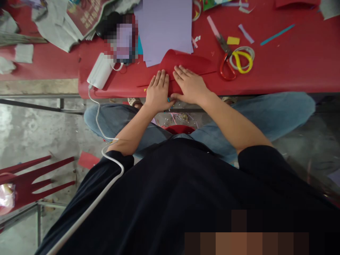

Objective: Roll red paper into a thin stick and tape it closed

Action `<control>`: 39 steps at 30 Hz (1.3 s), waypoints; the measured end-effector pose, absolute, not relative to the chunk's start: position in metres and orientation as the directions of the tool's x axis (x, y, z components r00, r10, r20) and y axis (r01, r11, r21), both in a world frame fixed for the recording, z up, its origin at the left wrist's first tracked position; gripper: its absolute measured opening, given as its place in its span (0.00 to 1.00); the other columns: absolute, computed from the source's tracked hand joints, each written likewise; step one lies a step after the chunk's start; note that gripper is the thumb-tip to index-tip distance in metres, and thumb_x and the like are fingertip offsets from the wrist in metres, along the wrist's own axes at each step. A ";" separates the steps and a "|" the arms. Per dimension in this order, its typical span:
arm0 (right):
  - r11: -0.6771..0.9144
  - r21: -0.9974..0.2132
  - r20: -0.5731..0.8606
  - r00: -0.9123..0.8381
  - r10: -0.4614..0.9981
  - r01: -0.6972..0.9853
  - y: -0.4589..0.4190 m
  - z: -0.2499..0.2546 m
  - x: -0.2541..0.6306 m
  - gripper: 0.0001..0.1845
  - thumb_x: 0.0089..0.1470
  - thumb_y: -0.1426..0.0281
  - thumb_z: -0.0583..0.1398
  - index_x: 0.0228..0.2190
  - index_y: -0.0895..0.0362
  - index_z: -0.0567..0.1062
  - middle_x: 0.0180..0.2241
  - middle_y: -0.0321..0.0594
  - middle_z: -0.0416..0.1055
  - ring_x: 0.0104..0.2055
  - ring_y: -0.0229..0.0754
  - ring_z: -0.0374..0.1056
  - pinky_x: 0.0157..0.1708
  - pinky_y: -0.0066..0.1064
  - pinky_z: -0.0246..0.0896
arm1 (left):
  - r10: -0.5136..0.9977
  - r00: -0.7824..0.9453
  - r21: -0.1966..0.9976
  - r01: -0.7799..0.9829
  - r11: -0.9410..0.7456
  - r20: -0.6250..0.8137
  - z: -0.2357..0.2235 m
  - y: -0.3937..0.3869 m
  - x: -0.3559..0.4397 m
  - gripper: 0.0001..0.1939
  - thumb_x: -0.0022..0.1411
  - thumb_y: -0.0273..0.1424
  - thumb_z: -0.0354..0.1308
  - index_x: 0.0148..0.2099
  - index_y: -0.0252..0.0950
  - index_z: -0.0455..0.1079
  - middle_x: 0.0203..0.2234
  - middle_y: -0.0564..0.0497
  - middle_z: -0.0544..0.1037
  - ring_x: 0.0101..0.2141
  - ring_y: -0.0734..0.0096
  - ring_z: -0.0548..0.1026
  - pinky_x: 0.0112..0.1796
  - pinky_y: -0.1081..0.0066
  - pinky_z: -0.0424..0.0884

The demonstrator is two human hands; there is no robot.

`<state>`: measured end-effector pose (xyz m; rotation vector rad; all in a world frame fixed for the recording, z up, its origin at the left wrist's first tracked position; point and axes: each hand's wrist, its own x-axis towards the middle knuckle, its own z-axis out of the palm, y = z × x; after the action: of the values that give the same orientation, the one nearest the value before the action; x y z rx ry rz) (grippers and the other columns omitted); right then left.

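Observation:
A sheet of red paper (pixel 198 63) lies at the near edge of the table, its far part bulging up in a curve. My left hand (pixel 158 91) rests flat on its near left part, fingers stretched forward. Beside it, my right hand (pixel 191 85) presses flat on the same paper, fingers extended. The two thumbs come close together at the table's edge. Just beyond the red paper are sheets of purple paper (pixel 167 28). To the right lie scissors (pixel 226 49) with one red-orange and one yellow handle loop, blades apart.
A white power bank (pixel 101 71) with a white cable (pixel 97 120) running to my body sits left on the red table (pixel 292 63). Around the scissors are a roll of tape (pixel 254 53), a yellow scrap (pixel 233 40) and a blue strip (pixel 277 34). A red chair (pixel 23 193) stands lower left.

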<state>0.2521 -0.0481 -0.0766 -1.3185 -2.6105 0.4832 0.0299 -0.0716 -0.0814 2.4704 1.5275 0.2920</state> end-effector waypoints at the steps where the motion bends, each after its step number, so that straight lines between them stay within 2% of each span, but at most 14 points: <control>1: 0.554 -0.358 0.017 -0.588 0.809 0.752 -0.049 -0.077 0.252 0.57 0.66 0.42 0.56 0.80 0.62 0.45 0.81 0.53 0.42 0.84 0.66 0.38 0.80 0.65 0.42 | 0.896 0.440 0.294 0.851 -0.435 0.050 -0.081 -0.070 0.029 0.58 0.61 0.54 0.63 0.83 0.35 0.47 0.82 0.42 0.47 0.81 0.43 0.45 0.80 0.44 0.45; 8: 0.565 -0.339 0.020 -0.595 0.804 0.752 -0.056 -0.079 0.255 0.54 0.68 0.42 0.53 0.79 0.63 0.47 0.81 0.55 0.40 0.84 0.65 0.39 0.81 0.63 0.39 | 0.895 0.445 0.353 0.833 -0.425 0.028 -0.083 -0.059 0.026 0.59 0.58 0.51 0.65 0.83 0.38 0.46 0.82 0.46 0.45 0.82 0.46 0.41 0.81 0.46 0.41; 12: 0.567 -0.335 0.012 -0.598 0.802 0.753 -0.048 -0.078 0.256 0.56 0.67 0.41 0.54 0.79 0.63 0.48 0.81 0.54 0.41 0.84 0.65 0.39 0.80 0.64 0.41 | 0.905 0.425 0.361 0.840 -0.405 0.027 -0.082 -0.063 0.029 0.60 0.58 0.50 0.64 0.84 0.35 0.45 0.82 0.44 0.43 0.82 0.45 0.37 0.81 0.45 0.36; 17: 0.577 -0.347 0.012 -0.612 0.791 0.740 -0.033 -0.078 0.256 0.56 0.66 0.40 0.55 0.80 0.61 0.47 0.81 0.53 0.42 0.83 0.65 0.41 0.80 0.63 0.43 | 0.912 0.407 0.343 0.852 -0.396 0.043 -0.083 -0.070 0.033 0.58 0.60 0.51 0.63 0.84 0.38 0.44 0.82 0.46 0.46 0.82 0.44 0.42 0.81 0.42 0.39; 24: 0.564 -0.346 0.047 -0.587 0.808 0.750 -0.033 -0.077 0.255 0.58 0.67 0.41 0.53 0.80 0.60 0.39 0.81 0.50 0.46 0.84 0.63 0.37 0.80 0.66 0.41 | 0.895 0.445 0.334 0.841 -0.426 0.021 -0.082 -0.056 0.029 0.62 0.56 0.51 0.67 0.84 0.36 0.44 0.82 0.44 0.45 0.82 0.43 0.40 0.81 0.42 0.39; 28: 0.568 -0.357 0.032 -0.598 0.801 0.742 -0.040 -0.077 0.255 0.54 0.69 0.42 0.49 0.80 0.62 0.44 0.81 0.50 0.41 0.84 0.65 0.37 0.80 0.66 0.41 | 0.896 0.445 0.352 0.838 -0.416 0.000 -0.083 -0.051 0.028 0.63 0.55 0.52 0.67 0.84 0.37 0.45 0.82 0.46 0.44 0.82 0.44 0.36 0.81 0.45 0.36; 34: 0.559 -0.395 0.024 -0.600 0.799 0.729 -0.027 -0.077 0.254 0.57 0.66 0.40 0.55 0.80 0.60 0.46 0.80 0.50 0.48 0.83 0.65 0.41 0.80 0.67 0.41 | 0.881 0.473 0.376 0.816 -0.438 -0.001 -0.080 -0.040 0.024 0.65 0.52 0.52 0.69 0.84 0.38 0.45 0.83 0.48 0.43 0.82 0.46 0.40 0.81 0.48 0.35; 39: 0.565 -0.395 0.041 -0.601 0.799 0.724 -0.027 -0.075 0.254 0.56 0.66 0.39 0.56 0.79 0.62 0.51 0.80 0.55 0.47 0.82 0.63 0.46 0.80 0.63 0.43 | 0.859 0.511 0.364 0.801 -0.475 -0.004 -0.072 -0.046 0.026 0.63 0.54 0.52 0.68 0.84 0.38 0.45 0.82 0.46 0.45 0.82 0.46 0.43 0.81 0.48 0.39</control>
<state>0.2543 -0.0270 -0.0752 -1.2757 -2.5831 0.5045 0.0260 -0.0462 -0.0723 2.4376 1.3871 0.2559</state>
